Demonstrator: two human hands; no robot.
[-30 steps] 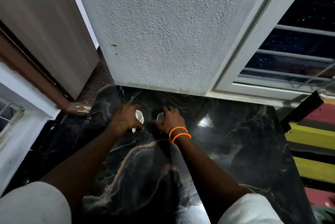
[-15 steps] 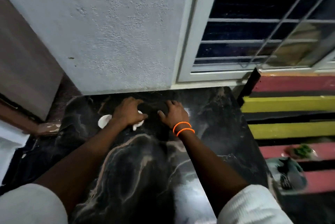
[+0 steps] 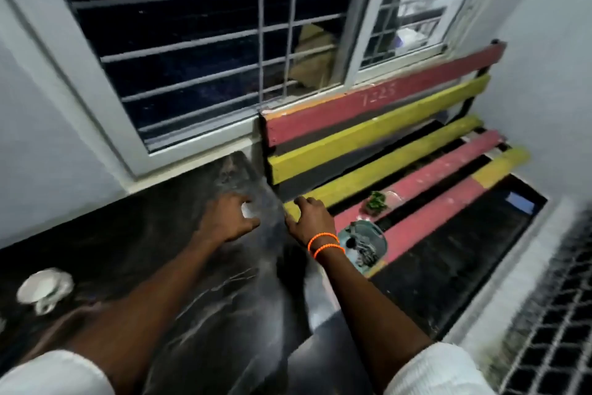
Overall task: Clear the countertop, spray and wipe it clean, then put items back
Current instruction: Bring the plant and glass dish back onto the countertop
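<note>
both hands have swung right: left hand (image 3: 229,220) grips a small white cup (image 3: 247,210), right hand (image 3: 309,218) loosely curled, empty.

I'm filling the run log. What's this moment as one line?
left hand: holds small white item | right hand: on bench edge | white cup: on countertop

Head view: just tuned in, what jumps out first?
The red and yellow slatted bench under the barred window on the right grabs the eye, with a small plant on its seat. Both hands reach across the dark marble countertop, the left hand around something small and white. A white cup sits far left.
</note>
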